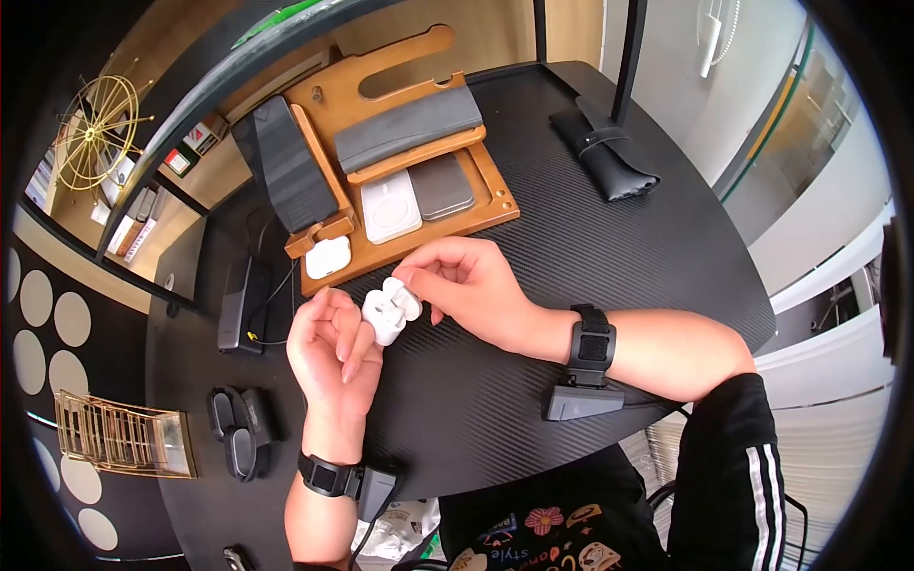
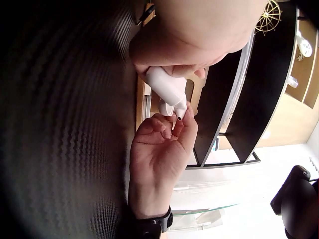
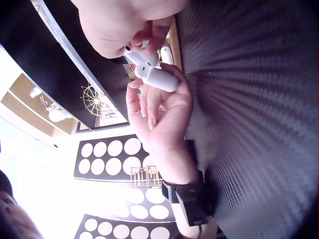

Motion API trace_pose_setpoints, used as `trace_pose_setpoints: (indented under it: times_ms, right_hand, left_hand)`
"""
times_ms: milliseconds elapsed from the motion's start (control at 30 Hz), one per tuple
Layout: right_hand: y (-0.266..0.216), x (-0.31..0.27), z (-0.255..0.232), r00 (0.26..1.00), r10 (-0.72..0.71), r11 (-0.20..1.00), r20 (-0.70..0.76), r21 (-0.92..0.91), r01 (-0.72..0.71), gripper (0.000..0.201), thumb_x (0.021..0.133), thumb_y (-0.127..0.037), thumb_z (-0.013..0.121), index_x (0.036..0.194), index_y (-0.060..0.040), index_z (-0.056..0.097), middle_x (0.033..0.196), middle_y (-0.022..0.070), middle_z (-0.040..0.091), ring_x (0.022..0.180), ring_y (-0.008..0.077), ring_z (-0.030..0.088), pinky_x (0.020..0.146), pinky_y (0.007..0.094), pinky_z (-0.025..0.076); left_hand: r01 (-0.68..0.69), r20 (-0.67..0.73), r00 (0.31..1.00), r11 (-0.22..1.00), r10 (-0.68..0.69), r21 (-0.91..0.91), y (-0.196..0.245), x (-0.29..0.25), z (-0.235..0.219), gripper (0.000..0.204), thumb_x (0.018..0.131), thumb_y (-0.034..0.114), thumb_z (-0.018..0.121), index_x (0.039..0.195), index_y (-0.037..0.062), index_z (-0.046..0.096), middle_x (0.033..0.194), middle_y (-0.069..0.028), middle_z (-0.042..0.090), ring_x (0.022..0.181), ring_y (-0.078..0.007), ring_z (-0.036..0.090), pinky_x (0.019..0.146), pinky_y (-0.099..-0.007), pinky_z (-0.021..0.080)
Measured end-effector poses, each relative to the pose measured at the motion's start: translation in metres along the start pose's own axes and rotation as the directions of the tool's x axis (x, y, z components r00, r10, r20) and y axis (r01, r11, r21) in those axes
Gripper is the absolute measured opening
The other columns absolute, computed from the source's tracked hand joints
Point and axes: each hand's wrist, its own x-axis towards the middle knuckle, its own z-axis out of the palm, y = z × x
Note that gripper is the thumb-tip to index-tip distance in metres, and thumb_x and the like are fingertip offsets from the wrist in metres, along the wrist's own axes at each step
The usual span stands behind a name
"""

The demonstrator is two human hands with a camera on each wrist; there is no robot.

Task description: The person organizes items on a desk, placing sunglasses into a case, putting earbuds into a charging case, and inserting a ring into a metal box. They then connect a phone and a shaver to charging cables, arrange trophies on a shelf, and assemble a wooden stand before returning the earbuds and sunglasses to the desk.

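My left hand [image 1: 333, 352] holds a small white earbud case [image 1: 384, 324] with its lid raised. The thumb and forefinger of my right hand [image 1: 476, 290] pinch a white earbud at the case's open top. In the left wrist view this earbud [image 2: 181, 109] shows beside the case [image 2: 164, 85], between the fingertips of my right hand [image 2: 159, 154]. A second earbud [image 3: 143, 70] sits in the case [image 3: 163, 80] in the right wrist view, with my left hand [image 3: 167, 117] around the case's lower part. My right fingers partly cover the lid.
Behind my hands stands a wooden organizer [image 1: 495, 204] bearing a grey glasses case [image 1: 409, 130], a white charging pad [image 1: 390, 206] and another white case [image 1: 328, 258]. A black pouch [image 1: 606, 157] lies at the back right. Black devices [image 1: 240, 433] and a gold rack [image 1: 124, 436] are at left.
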Motion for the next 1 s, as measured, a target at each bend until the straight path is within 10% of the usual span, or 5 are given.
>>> trace_pose_setpoints:
  times_ms: [1000]
  right_hand:
    - [0.003, 0.0, 0.0, 0.994, -0.069, 0.995, 0.082, -0.066, 0.074, 0.012, 0.082, -0.011, 0.069, 0.08, -0.0017, 0.061, 0.07, -0.0004, 0.062, 0.061, 0.0, 0.054, 0.049, 0.0149, 0.04]
  left_hand:
    - [-0.103, 0.081, 0.993, 0.979, 0.09, 0.175, -0.003, -0.003, 0.003, 0.025, 0.092, 0.019, 0.041, 0.077, 0.0001, 0.051, 0.046, -0.0008, 0.035, 0.032, -0.0086, 0.024, 0.03, -0.0201, 0.022]
